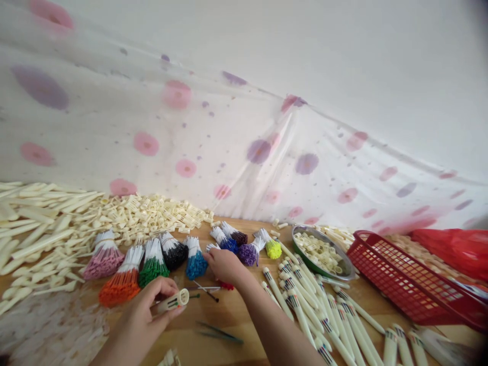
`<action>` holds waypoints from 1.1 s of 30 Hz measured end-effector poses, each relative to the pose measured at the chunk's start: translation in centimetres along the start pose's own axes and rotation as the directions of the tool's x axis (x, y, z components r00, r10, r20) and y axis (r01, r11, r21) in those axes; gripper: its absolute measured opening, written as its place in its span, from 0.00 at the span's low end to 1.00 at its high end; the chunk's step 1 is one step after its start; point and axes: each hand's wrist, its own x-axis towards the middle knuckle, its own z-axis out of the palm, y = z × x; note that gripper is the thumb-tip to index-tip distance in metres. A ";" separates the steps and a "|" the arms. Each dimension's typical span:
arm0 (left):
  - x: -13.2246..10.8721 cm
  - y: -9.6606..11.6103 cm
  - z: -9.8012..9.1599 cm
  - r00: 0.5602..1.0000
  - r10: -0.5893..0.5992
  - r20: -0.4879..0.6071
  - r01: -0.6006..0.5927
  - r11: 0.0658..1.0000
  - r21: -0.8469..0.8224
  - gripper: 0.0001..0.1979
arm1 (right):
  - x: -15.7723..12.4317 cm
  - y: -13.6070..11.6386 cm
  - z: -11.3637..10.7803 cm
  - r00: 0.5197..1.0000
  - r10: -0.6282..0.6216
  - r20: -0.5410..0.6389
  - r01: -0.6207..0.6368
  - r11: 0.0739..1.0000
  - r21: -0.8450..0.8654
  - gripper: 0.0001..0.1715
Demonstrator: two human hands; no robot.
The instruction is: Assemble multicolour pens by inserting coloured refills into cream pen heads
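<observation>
My left hand (156, 305) is closed around a cream multi-colour pen barrel (172, 302), its open end facing right. Green- and dark-tipped refills lie just beyond it on the table. My right hand (225, 265) reaches to a bundle of white-ended refills with red tips (227, 286) and mostly covers it. Its fingers are bent together at the white ends; what they pinch is hidden. Around it stand refill bundles in blue (195, 262), black (174, 251), green (153, 267), orange (121, 284), pink (103, 259), purple (249, 252) and yellow (273, 248).
Tweezers (220, 333) lie in front of my hands. Many assembled pens (305, 295) are piled on the right, beside a metal bowl (348, 267) of small cream parts and a red basket (412, 290). Heaped cream parts (152, 216) cover the back left, against a dotted plastic sheet (213, 142).
</observation>
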 end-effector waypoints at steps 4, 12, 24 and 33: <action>0.0 -0.1 0.1 1.000 0.002 -0.007 -0.002 0.999 -0.034 0.06 | -0.4 -1.4 0.4 0.994 0.107 -0.014 -0.107 0.994 -0.023 0.15; -0.1 -0.4 -0.2 1.000 0.014 0.002 -0.014 1.000 -0.027 0.06 | 0.0 -0.2 1.4 0.990 0.123 0.068 -0.137 0.951 0.276 0.14; -0.2 -0.5 0.0 1.000 0.012 0.001 -0.012 1.000 -0.025 0.05 | 0.0 1.6 3.3 0.993 0.118 0.007 -0.099 0.796 0.597 0.13; 0.0 0.1 -0.1 0.999 0.022 -0.031 -0.023 0.998 -0.055 0.06 | -2.3 1.2 2.1 0.981 -0.008 -0.196 0.122 0.807 0.578 0.19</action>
